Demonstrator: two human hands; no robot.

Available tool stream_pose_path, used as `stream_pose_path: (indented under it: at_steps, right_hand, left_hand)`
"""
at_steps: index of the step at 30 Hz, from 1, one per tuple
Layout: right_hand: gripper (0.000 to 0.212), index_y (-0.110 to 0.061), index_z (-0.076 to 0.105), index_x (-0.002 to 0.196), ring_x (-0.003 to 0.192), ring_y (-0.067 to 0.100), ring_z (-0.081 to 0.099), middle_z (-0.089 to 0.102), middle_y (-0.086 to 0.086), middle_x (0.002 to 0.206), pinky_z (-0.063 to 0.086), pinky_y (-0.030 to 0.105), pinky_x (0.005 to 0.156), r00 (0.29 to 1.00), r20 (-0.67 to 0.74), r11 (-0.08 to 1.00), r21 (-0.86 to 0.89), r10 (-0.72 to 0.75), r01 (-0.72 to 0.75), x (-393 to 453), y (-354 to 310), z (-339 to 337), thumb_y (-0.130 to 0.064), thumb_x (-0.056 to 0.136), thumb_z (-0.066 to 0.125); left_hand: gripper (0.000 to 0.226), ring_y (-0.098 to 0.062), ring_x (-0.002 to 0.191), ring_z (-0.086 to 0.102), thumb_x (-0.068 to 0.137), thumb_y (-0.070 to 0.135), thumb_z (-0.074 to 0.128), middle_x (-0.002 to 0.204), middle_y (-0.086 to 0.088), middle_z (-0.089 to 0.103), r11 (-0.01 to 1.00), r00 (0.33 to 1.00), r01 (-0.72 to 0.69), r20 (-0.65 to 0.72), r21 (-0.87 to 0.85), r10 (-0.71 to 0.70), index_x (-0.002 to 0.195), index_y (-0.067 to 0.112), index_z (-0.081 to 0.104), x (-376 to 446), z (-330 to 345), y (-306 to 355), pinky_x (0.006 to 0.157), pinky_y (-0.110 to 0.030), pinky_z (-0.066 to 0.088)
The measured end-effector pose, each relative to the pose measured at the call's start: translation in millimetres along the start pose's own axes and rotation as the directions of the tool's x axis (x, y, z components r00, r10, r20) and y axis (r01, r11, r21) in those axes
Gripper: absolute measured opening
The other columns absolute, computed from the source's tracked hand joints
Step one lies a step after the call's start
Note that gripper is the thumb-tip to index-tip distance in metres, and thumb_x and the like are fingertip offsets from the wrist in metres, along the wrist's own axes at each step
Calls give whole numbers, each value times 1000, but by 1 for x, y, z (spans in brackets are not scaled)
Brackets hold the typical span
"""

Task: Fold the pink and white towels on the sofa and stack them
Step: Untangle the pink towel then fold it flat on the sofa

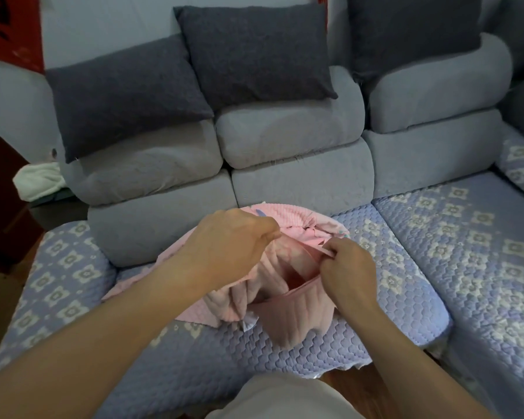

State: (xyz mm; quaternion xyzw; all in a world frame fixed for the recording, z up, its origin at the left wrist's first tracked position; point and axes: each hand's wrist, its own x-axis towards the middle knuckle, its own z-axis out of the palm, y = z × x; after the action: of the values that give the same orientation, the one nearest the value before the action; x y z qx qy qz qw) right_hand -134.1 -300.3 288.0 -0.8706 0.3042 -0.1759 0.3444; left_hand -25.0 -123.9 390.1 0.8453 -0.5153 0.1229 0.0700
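Note:
A pink towel (288, 309) lies bunched and half lifted on the sofa seat (194, 367), in the middle of the head view. My left hand (230, 246) grips a gathered part of it near its upper edge. My right hand (345, 267) pinches the towel's hem a little to the right, and the cloth hangs in folds between and below both hands. A white towel (38, 182) lies crumpled on a dark side table beyond the sofa's left arm.
The seat wears a blue quilted cover with white flowers (466, 252). Grey back cushions (291, 131) and two dark grey pillows (254, 52) stand behind. The sofa turns a corner at the far right. My light-clad knee (285, 397) is at the seat's front edge.

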Motion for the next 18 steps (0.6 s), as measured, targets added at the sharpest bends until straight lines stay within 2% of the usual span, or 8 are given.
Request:
stream_pose_path:
  at_steps: [3,6,9,12,14,16,17,18]
  right_hand:
    - [15,-13,57,63,58,21,51,55,2,59,27,29,49,998,43,988,-146,49,-42,15,23,-1,2,66,54]
    - [20,-16,55,67,69,30,56,55,4,65,34,29,58,980,50,949,-263,193,-174,27,64,1,2,74,54]
    - [21,-19,59,69,73,30,58,61,8,73,42,30,65,926,39,890,-297,374,-347,33,111,-7,0,78,55]
    - [16,-15,67,74,73,30,64,65,7,73,50,30,64,861,25,820,-320,508,-474,37,154,-14,-6,81,56]
    - [18,-13,70,81,69,27,63,64,7,74,48,27,57,783,76,770,-265,617,-581,39,171,-12,-6,84,54]
    - [17,-5,68,97,70,28,65,63,11,81,49,27,54,678,156,694,-107,719,-712,40,178,-7,-7,92,51]
    - [15,-2,63,104,71,29,65,62,14,87,53,31,56,609,221,612,65,762,-789,38,180,-4,-7,95,51]
    - [12,-2,57,107,73,31,65,59,17,92,57,37,60,511,318,460,225,799,-859,34,183,-4,-6,97,52]
  left_hand:
    - [48,-31,73,68,97,53,31,79,1,74,993,995,71,-59,-90,-76,96,28,73,-3,-3,-10,62,-40,55]
    - [37,-29,73,70,98,48,43,79,1,75,975,968,163,-165,-152,-188,98,27,74,-5,-8,-27,63,-38,55]
    - [32,-29,76,70,97,44,50,84,-1,77,935,914,282,-238,-213,-330,102,25,75,-11,-11,-56,69,-39,57]
    - [29,-31,83,72,97,39,55,92,-5,78,898,860,383,-272,-215,-432,104,20,76,-23,-8,-89,74,-41,57]
    - [32,-31,83,71,96,44,53,92,-4,78,887,863,411,-226,-209,-453,105,23,76,-31,1,-104,73,-42,57]
    - [39,-31,82,71,95,50,47,92,-3,78,893,877,415,-182,-176,-444,106,26,76,-37,14,-110,72,-42,58]
    - [42,-32,82,71,94,52,45,92,-4,78,896,884,419,-161,-150,-440,106,27,76,-41,21,-113,72,-43,58]
    - [42,-33,82,72,94,51,44,93,-6,78,896,888,427,-134,-119,-441,106,26,76,-47,26,-114,72,-43,58]
